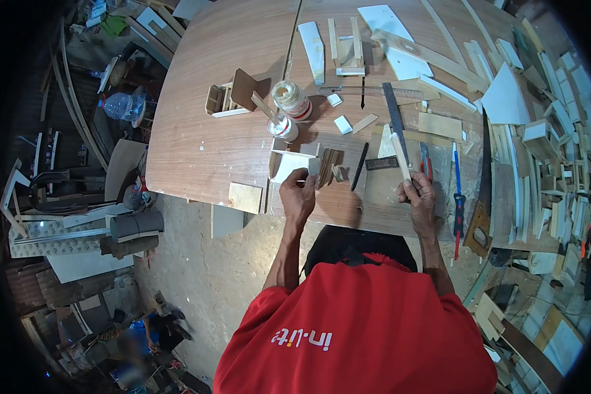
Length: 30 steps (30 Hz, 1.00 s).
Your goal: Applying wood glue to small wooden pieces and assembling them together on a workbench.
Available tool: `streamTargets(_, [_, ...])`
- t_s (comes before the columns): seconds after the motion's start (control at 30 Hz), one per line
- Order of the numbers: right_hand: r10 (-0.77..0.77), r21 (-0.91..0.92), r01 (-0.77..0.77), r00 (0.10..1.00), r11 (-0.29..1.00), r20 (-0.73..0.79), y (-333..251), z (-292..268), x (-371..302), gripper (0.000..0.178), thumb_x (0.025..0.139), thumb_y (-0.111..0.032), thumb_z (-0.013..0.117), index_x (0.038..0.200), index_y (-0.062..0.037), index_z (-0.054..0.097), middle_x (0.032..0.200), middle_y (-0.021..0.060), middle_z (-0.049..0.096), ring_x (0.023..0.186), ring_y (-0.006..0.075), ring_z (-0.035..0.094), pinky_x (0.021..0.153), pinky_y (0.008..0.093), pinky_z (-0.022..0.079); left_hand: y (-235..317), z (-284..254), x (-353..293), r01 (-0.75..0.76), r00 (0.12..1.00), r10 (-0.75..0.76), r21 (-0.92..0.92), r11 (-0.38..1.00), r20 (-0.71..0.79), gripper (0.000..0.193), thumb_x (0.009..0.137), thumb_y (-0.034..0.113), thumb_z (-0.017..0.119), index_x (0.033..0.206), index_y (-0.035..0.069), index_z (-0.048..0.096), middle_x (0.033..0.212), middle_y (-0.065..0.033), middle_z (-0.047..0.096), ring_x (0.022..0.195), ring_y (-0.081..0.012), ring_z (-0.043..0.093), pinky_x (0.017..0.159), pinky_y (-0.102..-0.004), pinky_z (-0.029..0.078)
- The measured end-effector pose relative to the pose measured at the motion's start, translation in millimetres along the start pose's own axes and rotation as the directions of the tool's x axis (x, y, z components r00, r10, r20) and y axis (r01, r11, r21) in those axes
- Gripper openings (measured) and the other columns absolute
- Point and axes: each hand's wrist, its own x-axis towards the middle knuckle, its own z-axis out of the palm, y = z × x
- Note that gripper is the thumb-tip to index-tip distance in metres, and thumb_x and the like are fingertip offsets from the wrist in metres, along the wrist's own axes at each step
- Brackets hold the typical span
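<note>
My left hand (pixel 298 192) is closed at the near edge of a small white-faced wooden box (pixel 289 165), fingers pinching its side. In my right hand (pixel 419 194) is a flat pale wooden stick (pixel 399 154), held at its lower end and pointing away from me. Between the hands lie a bundle of thin brown wood strips (pixel 329 167), a black pen (pixel 360 167) and a dark flat rectangular piece (pixel 381 163). Beyond the box stands a small white pot (pixel 284 129) with a wooden stick in it, beside a larger open jar (pixel 292 102).
A small open wooden box (pixel 230 98) sits at the table's left. A steel ruler (pixel 374 90), a red cutter knife (pixel 426 161), a blue coping saw (pixel 458 203) and a handsaw (pixel 481 223) lie rightward. Wood offcuts (pixel 551 157) crowd the right. Another person (pixel 148 331) is at lower left.
</note>
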Motion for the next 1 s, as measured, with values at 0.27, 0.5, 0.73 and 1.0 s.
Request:
streamTargets(0.27, [-0.179,-0.154,0.213,0.961,0.965,0.211,-23,41,-9,0.009,0.097,-0.009,0.046,0.101,-0.0025,0.050,0.075,0.0000,0.048,0.071,0.0068,0.044,0.065,0.0219,0.037,39,-13,4,0.438,0.894,-0.111,-0.799,0.412,0.433,0.013,0.089,0.003,0.059,0.101,0.002,0.061,0.074,-0.0003,0.057,0.065,-0.0094,0.054,0.067,-0.0276,0.050])
streamTargets(0.5, [-0.175,-0.100,0.200,0.961,0.975,0.216,-20,59,-14,0.015,0.093,-0.010,0.055,0.105,-0.0018,0.057,0.088,0.0007,0.058,0.081,0.0070,0.051,0.074,0.0226,0.043,52,-10,5,0.581,0.804,-0.022,-0.778,0.239,0.594,0.012,0.094,0.011,0.054,0.099,0.003,0.060,0.082,-0.0024,0.061,0.070,-0.0118,0.056,0.070,-0.0297,0.049])
streamTargets(0.73, [-0.247,-0.214,0.271,0.960,0.938,0.136,-24,77,-19,0.017,0.090,-0.010,0.060,0.105,-0.0038,0.057,0.086,-0.0025,0.055,0.075,0.0038,0.044,0.066,0.0197,0.037,45,-13,10,0.656,0.730,0.087,-0.731,0.189,0.678,0.012,0.093,0.012,0.055,0.098,0.002,0.059,0.083,-0.0049,0.062,0.074,-0.0150,0.058,0.071,-0.0313,0.048])
streamTargets(1.0, [-0.257,-0.303,0.244,0.966,0.921,-0.005,-16,78,-18,0.013,0.089,-0.012,0.061,0.099,-0.0032,0.062,0.085,0.0009,0.058,0.072,0.0080,0.050,0.063,0.0243,0.041,37,-16,20,0.696,0.680,0.119,-0.688,0.203,0.723,0.012,0.093,0.010,0.055,0.100,0.001,0.059,0.085,-0.0053,0.063,0.077,-0.0157,0.060,0.070,-0.0304,0.048])
